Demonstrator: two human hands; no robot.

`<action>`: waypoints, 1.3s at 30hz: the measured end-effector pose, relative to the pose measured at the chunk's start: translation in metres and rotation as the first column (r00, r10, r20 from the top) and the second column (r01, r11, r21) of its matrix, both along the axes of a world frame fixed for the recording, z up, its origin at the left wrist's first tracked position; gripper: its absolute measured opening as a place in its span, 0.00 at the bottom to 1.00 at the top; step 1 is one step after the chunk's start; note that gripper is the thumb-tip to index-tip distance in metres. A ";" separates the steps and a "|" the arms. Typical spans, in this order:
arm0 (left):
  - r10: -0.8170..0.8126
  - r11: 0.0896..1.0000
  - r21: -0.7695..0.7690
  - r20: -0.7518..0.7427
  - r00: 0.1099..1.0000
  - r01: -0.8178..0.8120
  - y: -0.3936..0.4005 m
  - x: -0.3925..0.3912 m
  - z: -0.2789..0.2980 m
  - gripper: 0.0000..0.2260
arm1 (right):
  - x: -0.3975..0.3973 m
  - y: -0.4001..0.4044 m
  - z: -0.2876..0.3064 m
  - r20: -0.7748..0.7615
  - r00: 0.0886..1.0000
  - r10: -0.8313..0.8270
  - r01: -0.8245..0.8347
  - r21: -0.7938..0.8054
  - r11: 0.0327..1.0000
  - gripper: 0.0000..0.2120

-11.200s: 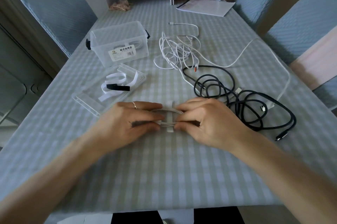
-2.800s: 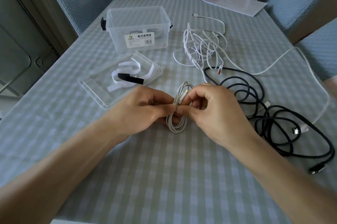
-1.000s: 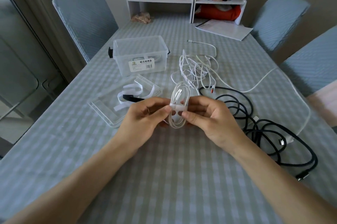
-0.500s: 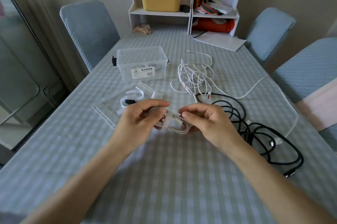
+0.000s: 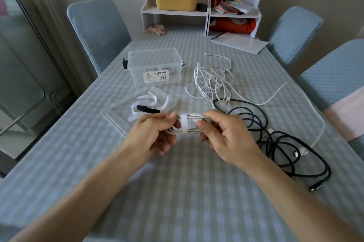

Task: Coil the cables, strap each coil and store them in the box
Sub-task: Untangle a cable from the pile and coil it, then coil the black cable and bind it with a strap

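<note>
The table [image 5: 177, 192] under its checked cloth carries everything I need within reach, which is why I work at its middle. Across it to my right sprawls the black cable [image 5: 275, 139], loose and uncoiled, and beyond it the tangled white cable [image 5: 210, 82], both waiting their turn. The clear box [image 5: 154, 68] stands open ahead on my left, with what looks like 1 strapped coil already inside, so the mouth is free for the next. Its lid [image 5: 118, 123] lies upturned just in front of it and serves as a tray for the spare straps [image 5: 146, 106], white ones and 1 black. Between my hands, held up off the cloth, is the white coil [image 5: 192, 123], flattened into a long loop lying crosswise. My left hand [image 5: 155, 135] has its fingers curled round the left end, and my right hand [image 5: 226, 139] pinches the right end, thumb in front; holding both ends keeps the turns from springing apart. The white strap [image 5: 184, 124] wraps the middle and appears closed, so I judge this coil ready to go into the box.
</note>
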State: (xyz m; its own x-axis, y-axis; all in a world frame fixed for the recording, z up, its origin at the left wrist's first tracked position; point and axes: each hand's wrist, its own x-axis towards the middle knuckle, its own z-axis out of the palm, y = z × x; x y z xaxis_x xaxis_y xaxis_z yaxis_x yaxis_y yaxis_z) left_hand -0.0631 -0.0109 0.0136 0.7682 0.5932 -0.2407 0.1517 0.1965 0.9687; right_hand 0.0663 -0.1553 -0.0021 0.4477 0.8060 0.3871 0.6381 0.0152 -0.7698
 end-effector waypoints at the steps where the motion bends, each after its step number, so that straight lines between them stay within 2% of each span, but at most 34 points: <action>1: -0.016 0.999 -0.034 -0.024 1.000 0.015 0.001 0.000 0.001 0.14 | 0.001 0.001 -0.001 0.070 0.998 -0.007 0.006 0.009 1.000 0.10; 4: -0.013 0.998 0.063 -0.003 1.000 0.013 0.002 0.000 -0.001 0.13 | 0.007 0.004 -0.007 0.166 0.985 -0.046 0.043 0.026 0.999 0.09; 6: 0.004 0.979 0.203 0.016 1.000 -0.007 0.001 -0.001 -0.002 0.13 | 0.009 0.004 -0.008 0.220 0.973 -0.074 0.070 0.024 0.997 0.16; 9: -0.004 0.904 0.426 0.074 0.997 -0.028 -0.003 0.000 -0.008 0.11 | 0.010 0.004 -0.006 0.310 0.945 -0.105 0.082 0.085 0.993 0.14; 10: -0.005 0.855 0.517 0.089 0.996 -0.042 -0.004 0.000 -0.010 0.10 | 0.009 0.004 -0.006 0.272 0.955 -0.115 0.093 0.091 0.991 0.12; 12: 0.003 0.733 0.673 0.143 0.990 -0.100 -0.002 -0.002 -0.015 0.08 | 0.007 0.004 -0.006 0.091 0.991 -0.102 0.099 0.037 0.994 0.10; 15: -0.014 0.552 0.815 0.224 0.974 -0.180 0.003 -0.005 -0.020 0.07 | 0.003 0.004 -0.006 -0.179 0.982 -0.060 0.051 -0.055 0.997 0.10; 16: -0.016 0.569 0.804 0.224 0.974 -0.176 0.004 -0.004 -0.020 0.07 | 0.002 0.006 -0.005 -0.230 0.972 -0.054 0.041 -0.060 0.997 0.10; 18: -0.005 0.720 0.681 0.195 0.981 -0.132 0.003 -0.003 -0.017 0.05 | 0.004 0.009 -0.005 -0.296 0.954 -0.053 0.039 -0.054 0.998 0.09; 20: -0.007 0.877 0.470 0.214 0.977 -0.097 0.005 -0.002 -0.011 0.07 | 0.006 0.010 0.000 -0.352 0.933 -0.077 0.062 -0.053 0.997 0.08; 22: 0.031 0.960 0.260 0.253 0.967 -0.099 0.012 -0.002 -0.005 0.08 | 0.010 0.011 0.008 -0.461 0.883 -0.091 0.093 -0.018 0.996 0.08; 24: 0.078 0.980 0.155 0.285 0.955 -0.126 0.022 -0.004 0.003 0.09 | 0.015 0.013 0.017 -0.575 0.811 -0.109 0.143 0.015 0.990 0.08; 28: 0.120 0.983 0.108 0.249 0.961 -0.150 0.048 -0.001 0.024 0.09 | 0.030 0.021 0.036 -0.614 0.769 -0.179 0.222 -0.007 0.975 0.08; 32: 0.093 0.993 0.062 0.126 0.988 -0.102 0.083 0.014 0.048 0.09 | 0.046 0.043 0.065 -0.503 0.844 -0.186 0.180 -0.061 0.982 0.08; 36: 0.079 0.994 0.074 0.093 0.993 -0.086 0.115 0.034 0.067 0.09 | 0.059 0.067 0.085 -0.357 0.915 -0.188 0.155 -0.120 0.981 0.08; 39: 0.097 0.989 0.101 0.072 0.993 -0.104 0.134 0.057 0.074 0.10 | 0.066 0.085 0.090 -0.284 0.936 -0.209 0.167 -0.166 0.972 0.08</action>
